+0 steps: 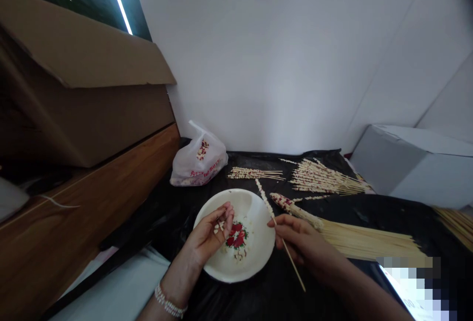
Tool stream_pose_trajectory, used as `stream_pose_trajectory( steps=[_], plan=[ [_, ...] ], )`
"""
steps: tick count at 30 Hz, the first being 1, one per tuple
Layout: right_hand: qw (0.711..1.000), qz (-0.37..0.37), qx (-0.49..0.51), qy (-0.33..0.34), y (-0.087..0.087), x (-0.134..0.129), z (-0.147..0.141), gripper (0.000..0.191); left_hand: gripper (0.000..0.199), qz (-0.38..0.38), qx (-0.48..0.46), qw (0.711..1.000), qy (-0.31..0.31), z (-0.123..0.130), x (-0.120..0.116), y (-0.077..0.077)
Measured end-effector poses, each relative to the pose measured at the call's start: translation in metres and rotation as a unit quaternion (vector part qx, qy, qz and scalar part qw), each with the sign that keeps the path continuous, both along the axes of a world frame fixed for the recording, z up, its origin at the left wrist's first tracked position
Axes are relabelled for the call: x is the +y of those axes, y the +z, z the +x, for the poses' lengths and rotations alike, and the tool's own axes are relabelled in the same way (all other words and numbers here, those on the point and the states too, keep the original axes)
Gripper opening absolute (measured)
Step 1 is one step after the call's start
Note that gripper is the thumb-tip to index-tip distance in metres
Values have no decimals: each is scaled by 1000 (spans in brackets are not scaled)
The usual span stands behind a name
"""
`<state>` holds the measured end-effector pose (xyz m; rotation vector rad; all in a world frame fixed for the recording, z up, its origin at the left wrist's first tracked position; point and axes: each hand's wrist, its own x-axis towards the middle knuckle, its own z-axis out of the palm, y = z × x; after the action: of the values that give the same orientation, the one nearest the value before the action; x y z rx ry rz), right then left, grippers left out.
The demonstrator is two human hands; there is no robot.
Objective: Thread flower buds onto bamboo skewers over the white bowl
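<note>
Small pale corn kernels (pixel 218 227) rest in my left hand (pixel 207 237), whose fingers are curled into a cup over the bowl. Between the fingertips of my right hand (pixel 301 236) is a thin bamboo skewer (pixel 264 197), tilted, its upper part threaded with pale kernels and its bare end pointing down towards me. Beneath my left hand sits a white bowl (pixel 254 269) with a red flower print and a few loose kernels inside. Just beyond my right hand lies a corn cob (pixel 283 202) with white and dark red kernels.
Threaded skewers lie in a small group (pixel 249 173) and a larger pile (pixel 318 178) on black plastic sheeting (pixel 229 306). Bare skewers (pixel 369 238) are bundled at right, near a lit phone (pixel 401 291). A plastic bag (pixel 201 163), cardboard box (pixel 121 119) and pale box (pixel 402 163) stand around.
</note>
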<state>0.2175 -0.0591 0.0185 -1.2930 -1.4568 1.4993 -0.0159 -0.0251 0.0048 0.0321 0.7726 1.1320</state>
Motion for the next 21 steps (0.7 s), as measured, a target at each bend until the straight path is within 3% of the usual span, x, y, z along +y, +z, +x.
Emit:
stream_pose_trajectory(
  steps=[1,2,8,14,21],
  plan=[
    [992,55,-111,19,2,12,6,35,22,1,1,1000,-4,0,0,0],
    [963,114,-241,37,4,26,12,34,22,1,1,1000,-6,-1,0,-1],
    [869,178,-461,11,6,129,29,21,19,-12,0,1000,2,0,-1,1],
    [779,211,-591,25,-5,195,3,31,21,-16,-2,1000,0,0,-1,-1],
    [736,220,-638,53,-19,229,-10,33,24,-21,3,1000,-1,0,-1,1]
  ],
)
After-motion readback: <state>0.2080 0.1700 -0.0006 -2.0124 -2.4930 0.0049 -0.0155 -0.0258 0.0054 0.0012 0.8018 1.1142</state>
